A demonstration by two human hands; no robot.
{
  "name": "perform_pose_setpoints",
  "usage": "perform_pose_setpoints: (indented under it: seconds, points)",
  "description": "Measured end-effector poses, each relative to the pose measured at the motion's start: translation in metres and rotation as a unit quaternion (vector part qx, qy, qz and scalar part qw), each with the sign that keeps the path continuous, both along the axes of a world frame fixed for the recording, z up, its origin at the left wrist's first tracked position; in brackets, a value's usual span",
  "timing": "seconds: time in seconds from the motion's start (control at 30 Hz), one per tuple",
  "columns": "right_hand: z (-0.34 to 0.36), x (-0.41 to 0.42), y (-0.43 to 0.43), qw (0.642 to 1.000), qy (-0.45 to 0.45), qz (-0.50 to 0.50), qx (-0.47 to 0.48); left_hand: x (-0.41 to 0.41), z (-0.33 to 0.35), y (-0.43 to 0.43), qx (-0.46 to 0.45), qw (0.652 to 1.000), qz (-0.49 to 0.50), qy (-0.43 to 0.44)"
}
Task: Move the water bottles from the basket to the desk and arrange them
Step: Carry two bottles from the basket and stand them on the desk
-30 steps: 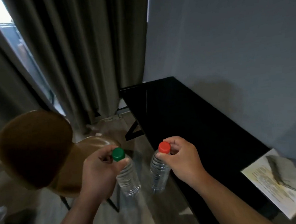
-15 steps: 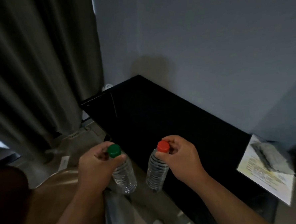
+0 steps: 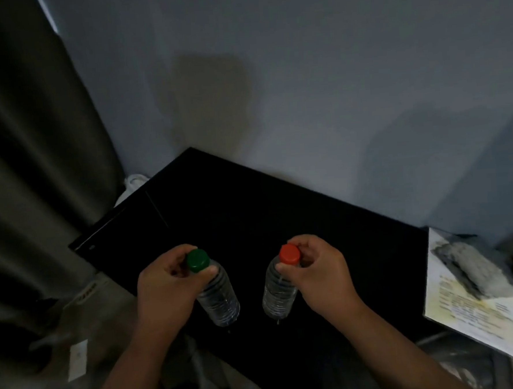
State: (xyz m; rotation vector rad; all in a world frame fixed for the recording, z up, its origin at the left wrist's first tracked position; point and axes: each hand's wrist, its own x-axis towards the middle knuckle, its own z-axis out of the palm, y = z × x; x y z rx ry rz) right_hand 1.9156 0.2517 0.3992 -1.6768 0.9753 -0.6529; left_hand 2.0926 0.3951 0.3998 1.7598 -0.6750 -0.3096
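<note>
While your left hand [image 3: 164, 285] grips the clear ribbed plastic bottle with the green cap [image 3: 216, 293] and your right hand [image 3: 317, 276] the red-capped one [image 3: 277, 292], both above the black desk [image 3: 250, 212], lower them upright, apart.

Only one view is given, taken from the head and turned forward and down. The black desk [image 3: 250, 218] is seen closely from above, its far corner at 11 o'clock.
</note>
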Motion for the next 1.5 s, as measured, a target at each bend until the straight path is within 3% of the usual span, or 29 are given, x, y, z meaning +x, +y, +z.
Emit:
perform_pose_setpoints:
  seconds: [0.43, 0.83, 1.07, 1.5]
  points:
    - [-0.007, 0.081, -0.034, 0.974, 0.040, -0.222, -0.006, 0.128, -0.034, -0.129, -0.033, 0.979, -0.192, 0.059]
    - [-0.025, 0.120, -0.073, 0.961, 0.102, -0.253, -0.045, 0.173, -0.055, -0.208, -0.038, 0.955, -0.293, 0.036]
    - [-0.050, 0.114, -0.107, 0.957, 0.058, -0.275, -0.076, 0.160, -0.073, -0.244, -0.084, 0.945, -0.314, 0.033]
    - [-0.092, 0.107, -0.107, 0.921, -0.077, -0.317, -0.212, 0.150, -0.107, -0.265, -0.219, 0.905, -0.346, -0.111]
